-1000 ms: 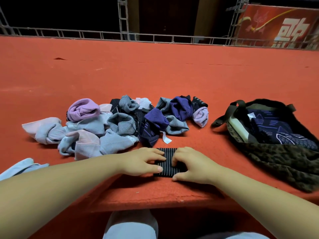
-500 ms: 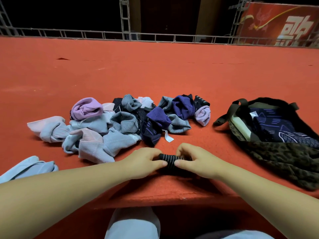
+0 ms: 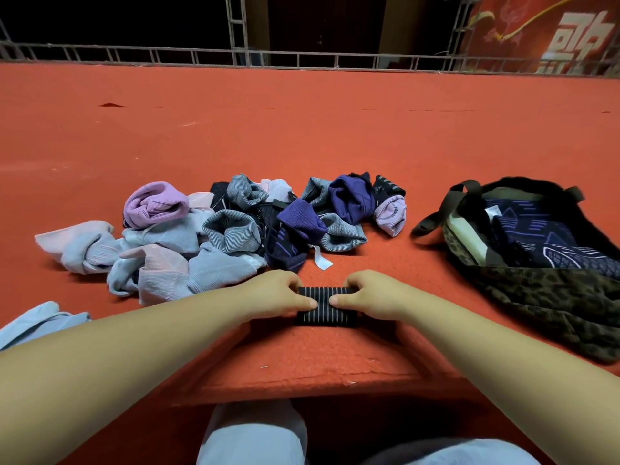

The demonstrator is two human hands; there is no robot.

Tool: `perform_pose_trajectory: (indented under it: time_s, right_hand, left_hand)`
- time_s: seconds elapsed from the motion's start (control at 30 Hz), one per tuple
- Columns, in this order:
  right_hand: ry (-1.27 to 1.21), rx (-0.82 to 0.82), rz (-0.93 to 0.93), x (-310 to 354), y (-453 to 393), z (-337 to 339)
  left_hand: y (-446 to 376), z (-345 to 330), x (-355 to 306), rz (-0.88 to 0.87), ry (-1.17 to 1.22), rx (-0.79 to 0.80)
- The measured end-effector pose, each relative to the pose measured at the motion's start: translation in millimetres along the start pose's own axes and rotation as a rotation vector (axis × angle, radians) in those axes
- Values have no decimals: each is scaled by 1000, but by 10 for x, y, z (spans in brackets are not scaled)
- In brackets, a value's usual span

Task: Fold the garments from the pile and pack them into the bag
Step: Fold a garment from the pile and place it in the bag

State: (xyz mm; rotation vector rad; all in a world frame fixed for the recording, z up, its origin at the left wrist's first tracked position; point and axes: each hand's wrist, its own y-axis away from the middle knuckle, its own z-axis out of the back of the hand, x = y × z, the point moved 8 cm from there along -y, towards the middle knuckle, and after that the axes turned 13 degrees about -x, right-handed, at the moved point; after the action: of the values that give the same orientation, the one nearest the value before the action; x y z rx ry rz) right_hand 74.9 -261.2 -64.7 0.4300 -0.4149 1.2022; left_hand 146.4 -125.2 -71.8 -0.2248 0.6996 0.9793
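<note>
Pinching the striped garment (image 3: 326, 306), both hands, left (image 3: 277, 294) and right (image 3: 368, 295), are compacting its fold; next, I judge, it is going right into the bag (image 3: 550, 297).

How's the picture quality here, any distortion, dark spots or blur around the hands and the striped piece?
Head view: wide-angle bending curves the far railing; the background beyond is nearly black; the left hand, right hand and striped garment are sharp and evenly lit, casting soft shadows toward the table edge.

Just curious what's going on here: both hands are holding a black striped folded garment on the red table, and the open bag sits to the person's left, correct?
Not quite. The head view shows the bag on the person's right; the pile lies left. Both the left hand and right hand do grip the striped garment.
</note>
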Motion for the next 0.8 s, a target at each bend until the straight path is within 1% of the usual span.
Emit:
perform_pose_trajectory:
  time_s: [0.1, 0.13, 0.2, 0.27, 0.3, 0.43, 0.5, 0.6, 0.67, 0.73, 0.8]
  right_hand:
    - [-57, 73, 15, 15, 41, -15]
    - [-134, 85, 8, 4, 61, 0]
    - [-403, 69, -55, -35, 89, 59]
    - [-663, 5, -154, -146, 126, 166]
    - [-746, -41, -194, -217, 145, 235]
    - [-993, -258, -327, -536, 240, 624]
    - [-1012, -388, -380, -769, 318, 898]
    - [-988, -569, -405, -1148, 462, 1317]
    - [-898, -664, -397, -1358, 576, 1587]
    - [-778, -705, -364, -1483, 666, 1826]
    - [-732, -685, -355, -1670, 717, 2029]
  left_hand:
    - [47, -24, -67, 6, 30, 64]
    - [44, -24, -102, 6, 80, 64]
    - [46, -40, -202, 20, 270, 83]
    - [29, -113, -368, 26, 465, 115]
    - [-11, -142, -445, 20, 512, 97]
    - [-204, -260, -924, -66, 564, -6]
    - [-296, -377, -1266, -106, 591, -11]
    - [-416, -595, -1773, -154, 645, 11]
    - [-488, -742, -2038, -169, 660, 26]
    - [-534, -864, -2230, -173, 697, 38]
    - [-587, -1038, -2465, -178, 736, 75]
